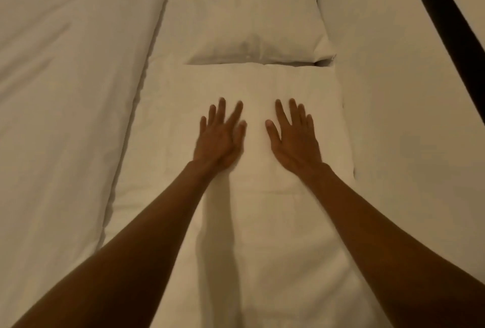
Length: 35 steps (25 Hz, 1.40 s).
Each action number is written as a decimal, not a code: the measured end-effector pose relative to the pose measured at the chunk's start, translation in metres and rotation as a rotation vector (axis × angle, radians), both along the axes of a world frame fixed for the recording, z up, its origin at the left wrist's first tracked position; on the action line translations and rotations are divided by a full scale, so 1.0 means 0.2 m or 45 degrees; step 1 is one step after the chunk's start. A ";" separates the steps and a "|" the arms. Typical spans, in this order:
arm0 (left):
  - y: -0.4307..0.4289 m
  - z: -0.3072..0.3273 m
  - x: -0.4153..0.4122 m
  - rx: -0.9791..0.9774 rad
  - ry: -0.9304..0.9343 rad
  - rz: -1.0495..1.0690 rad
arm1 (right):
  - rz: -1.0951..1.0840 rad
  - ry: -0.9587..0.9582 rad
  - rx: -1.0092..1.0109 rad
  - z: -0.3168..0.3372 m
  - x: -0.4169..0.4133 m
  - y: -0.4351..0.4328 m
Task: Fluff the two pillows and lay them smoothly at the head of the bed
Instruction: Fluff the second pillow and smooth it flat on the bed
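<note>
Near white rectangular fabric pillow (262, 123): left hand (219, 138), right hand (295, 141) flat, fingers spread, gripping nothing; sweep outward evenly toward corners; far white plump pillow (252, 17) abutting.

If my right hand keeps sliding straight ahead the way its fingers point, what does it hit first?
Probably the far pillow: the right hand lies flat on the near pillow, and the far one's near edge rises just beyond.
</note>
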<state>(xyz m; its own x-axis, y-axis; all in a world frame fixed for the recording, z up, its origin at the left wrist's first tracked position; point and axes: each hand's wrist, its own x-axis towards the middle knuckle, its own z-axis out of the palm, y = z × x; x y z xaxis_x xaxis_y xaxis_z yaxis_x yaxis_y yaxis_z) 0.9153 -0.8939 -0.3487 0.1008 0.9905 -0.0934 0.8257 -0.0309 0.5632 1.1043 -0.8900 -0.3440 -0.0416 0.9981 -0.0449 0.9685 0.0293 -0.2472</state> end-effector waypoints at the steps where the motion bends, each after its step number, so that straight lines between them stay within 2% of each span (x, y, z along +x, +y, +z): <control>1: -0.05 -0.02 0.03 -0.045 0.026 -0.062 | 0.011 -0.042 -0.031 -0.01 0.01 -0.05; 4: -0.07 -0.03 -0.14 -0.109 0.170 -0.054 | -0.072 -0.151 -0.057 0.01 0.16 -0.16; 7: -0.13 0.01 -0.31 -0.090 0.162 0.135 | -0.246 -0.015 -0.053 0.08 0.17 -0.28; 9: -0.26 0.05 -0.25 0.064 0.028 0.134 | -0.113 0.070 0.045 0.07 0.04 -0.45; 12: -0.52 0.02 -0.05 0.022 -0.001 -0.120 | 0.069 0.012 0.013 0.02 -0.02 -0.67; 16: -0.63 -0.07 -0.09 -0.022 -0.013 -0.131 | -0.042 -0.029 -0.021 0.02 0.14 -0.68; 20: -0.79 -0.04 -0.18 -0.049 -0.128 0.026 | -0.156 0.130 0.046 0.08 0.04 -0.74; 23: -0.97 0.01 -0.07 0.040 -0.154 -0.082 | -0.038 0.118 0.072 0.07 -0.07 -0.92; 26: -1.04 -0.02 -0.02 -0.035 0.001 -0.241 | 0.000 0.028 0.010 0.05 0.05 -1.06; 29: -1.06 -0.05 -0.12 -0.023 0.096 -0.191 | -0.059 0.010 -0.008 0.07 0.16 -1.06; 32: -1.12 -0.03 -0.13 -0.021 0.023 0.016 | -0.098 0.068 0.057 0.10 0.06 -1.07; 35: -1.18 -0.02 -0.03 -0.002 -0.027 -0.098 | -0.004 0.038 0.030 0.08 0.01 -1.16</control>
